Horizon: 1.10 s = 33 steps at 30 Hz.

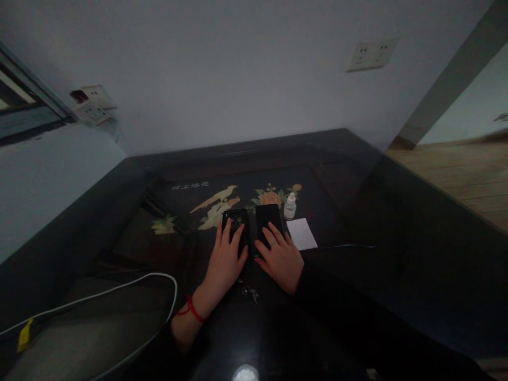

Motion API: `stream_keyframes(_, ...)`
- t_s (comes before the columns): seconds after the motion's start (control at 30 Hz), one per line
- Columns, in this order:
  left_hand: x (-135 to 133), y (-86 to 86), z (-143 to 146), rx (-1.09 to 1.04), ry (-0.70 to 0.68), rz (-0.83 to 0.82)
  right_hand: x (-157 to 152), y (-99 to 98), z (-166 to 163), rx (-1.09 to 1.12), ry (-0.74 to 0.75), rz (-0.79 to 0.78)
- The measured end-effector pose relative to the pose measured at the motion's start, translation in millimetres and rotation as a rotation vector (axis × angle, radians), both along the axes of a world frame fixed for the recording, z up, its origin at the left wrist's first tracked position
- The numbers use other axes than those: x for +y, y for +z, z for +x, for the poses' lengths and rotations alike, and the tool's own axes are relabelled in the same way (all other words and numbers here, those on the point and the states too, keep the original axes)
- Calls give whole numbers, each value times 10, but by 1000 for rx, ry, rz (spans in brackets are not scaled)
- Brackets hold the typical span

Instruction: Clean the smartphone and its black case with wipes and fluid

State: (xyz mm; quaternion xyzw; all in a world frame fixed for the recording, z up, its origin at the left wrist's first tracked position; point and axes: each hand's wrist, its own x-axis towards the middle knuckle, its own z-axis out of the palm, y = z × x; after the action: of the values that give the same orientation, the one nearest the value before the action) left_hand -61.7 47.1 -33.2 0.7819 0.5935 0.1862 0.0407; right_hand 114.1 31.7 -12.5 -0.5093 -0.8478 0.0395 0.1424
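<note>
Two dark phones lie side by side on the black glossy table. My left hand rests with spread fingers over the left phone, whose camera lenses face up. On the right phone, a plain black slab, lie the outstretched fingers of my right hand. A folded white paper or cloth sits just right of that hand. Behind it a small clear bottle with a white cap stands upright. Near my left wrist is a small metallic charm. The phones' lower parts are hidden under my hands.
A white cable with a yellow tag loops at the lower left. Wall sockets are at the upper right, and more sockets at the left. A white round object shows at the bottom edge. A thin dark strand lies right of the paper.
</note>
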Motion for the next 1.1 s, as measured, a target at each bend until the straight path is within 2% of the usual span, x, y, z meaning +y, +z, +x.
stream_keyframes(0.1,-5,44,18,1,0,19,6,64,102,20,-4,-6)
stream_keyframes(0.2,-14,100,30,-6,-1,38,35,105,359,42,-50,-3)
stream_keyframes(0.37,-42,150,48,22,-39,47,75,42,797,44,-163,3)
stream_keyframes(0.57,-70,115,76,50,-72,33,23,-49,748,67,-164,-30)
stream_keyframes(0.73,-57,162,56,26,-77,45,30,44,782,165,-169,-41)
stream_keyframes(0.87,-16,361,197,-24,-102,58,308,284,1005,290,-216,-52)
stream_keyframes(1.0,144,589,597,-86,-145,39,757,507,1099,382,-243,-91)
stream_keyframes(1.1,356,670,925,-95,-104,31,997,541,1022,398,-218,-140)
